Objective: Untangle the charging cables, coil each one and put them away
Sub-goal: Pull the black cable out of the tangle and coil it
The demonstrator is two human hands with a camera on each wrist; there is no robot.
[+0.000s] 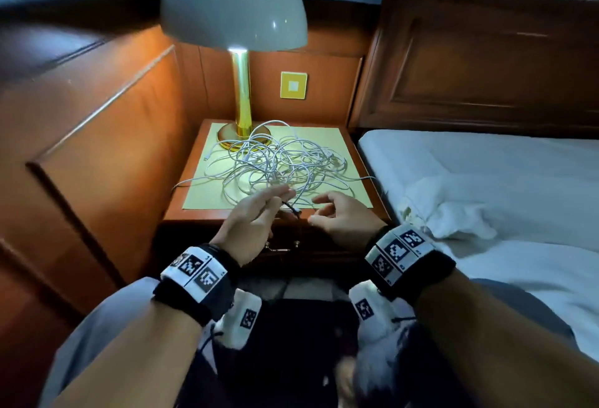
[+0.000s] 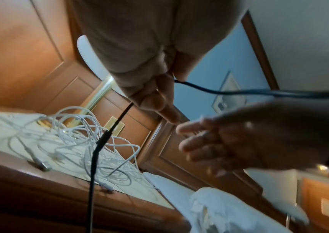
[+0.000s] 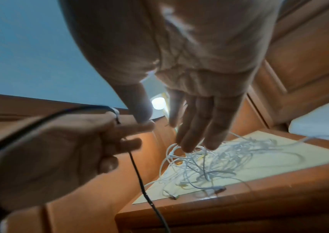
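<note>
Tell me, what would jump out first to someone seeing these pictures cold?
Most striking is the big tangle of white cables heaped on the yellow mat atop the wooden nightstand, beside a lit lamp with a brass stem. In front of it, the left hand pinches a thin black cable, while the right hand hovers open near the heap. A bed with white sheets lies to the right.

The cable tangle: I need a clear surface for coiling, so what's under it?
Under the white cable tangle lies a pale yellow mat on the nightstand; the mat beneath its dense middle is hidden.
</note>
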